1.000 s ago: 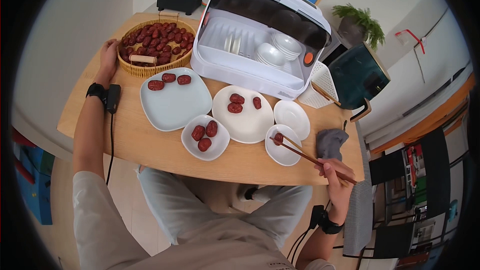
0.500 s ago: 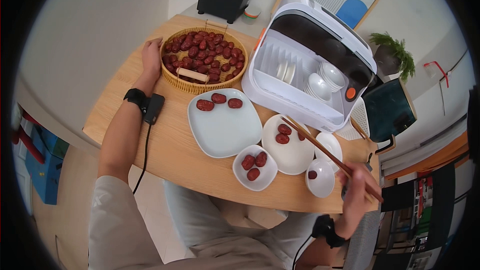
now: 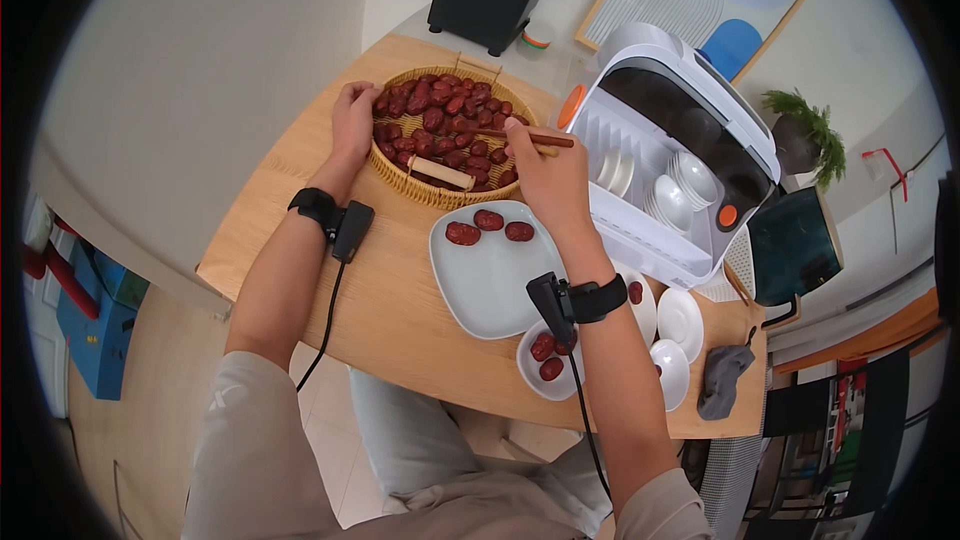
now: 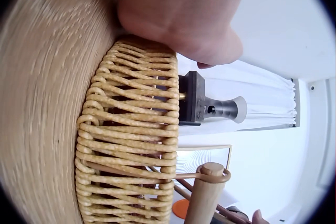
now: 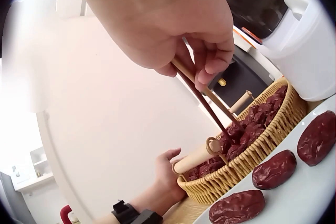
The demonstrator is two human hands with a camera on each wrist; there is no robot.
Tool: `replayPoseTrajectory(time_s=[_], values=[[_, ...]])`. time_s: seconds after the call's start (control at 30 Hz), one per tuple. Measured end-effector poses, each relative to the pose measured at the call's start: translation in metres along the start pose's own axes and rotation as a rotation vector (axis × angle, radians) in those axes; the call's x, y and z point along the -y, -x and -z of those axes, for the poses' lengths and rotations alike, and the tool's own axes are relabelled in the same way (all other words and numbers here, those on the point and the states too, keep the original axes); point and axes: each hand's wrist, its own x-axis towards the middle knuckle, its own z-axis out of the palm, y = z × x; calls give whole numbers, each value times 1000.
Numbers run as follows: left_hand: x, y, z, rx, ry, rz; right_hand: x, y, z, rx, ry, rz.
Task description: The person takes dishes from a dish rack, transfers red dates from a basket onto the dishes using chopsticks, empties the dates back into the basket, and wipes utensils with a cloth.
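My right hand (image 3: pixel 550 175) holds a pair of wooden chopsticks (image 5: pixel 210 96), pinched between thumb and fingers. Their tips reach down among the red dates (image 3: pixel 440 100) in a round wicker basket (image 4: pixel 128 129). Against the basket's left side rests my left hand (image 3: pixel 353 125), its thumb raised by the rim in the right wrist view. Just in front of the basket is a pale square plate (image 3: pixel 490 285) with three dates along its far edge. Nearer me, a white bowl (image 3: pixel 530 378) contains three more, partly covered by the right wrist strap.
Right of the basket stands a white dish cabinet (image 3: pixel 640 245) with bowls inside. My right forearm partly hides a round plate (image 3: pixel 646 312) and a small bowl (image 3: pixel 675 380). A saucer (image 3: pixel 680 323) and a grey cloth (image 3: pixel 722 380) lie at the table's right.
My right hand has carried the chopsticks from the small bowl at right, where a date stayed, over to the basket. The left hand stays at the basket. The head view has swung left.
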Motion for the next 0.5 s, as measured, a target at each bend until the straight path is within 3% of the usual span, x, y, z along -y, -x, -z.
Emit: replayPoseTrajectory(time_s=[0.13, 0.33, 0.4, 0.5], values=[[3, -3, -1, 2, 5, 5, -1, -5, -4, 21, 39, 94], [8, -6, 1, 8, 35, 16, 3, -9, -2, 51, -45, 24], [11, -9, 0, 12, 38, 23, -6, -12, -5, 4, -24, 160], [16, -12, 3, 10, -11, 7, -5, -16, -8, 34, -5, 98]])
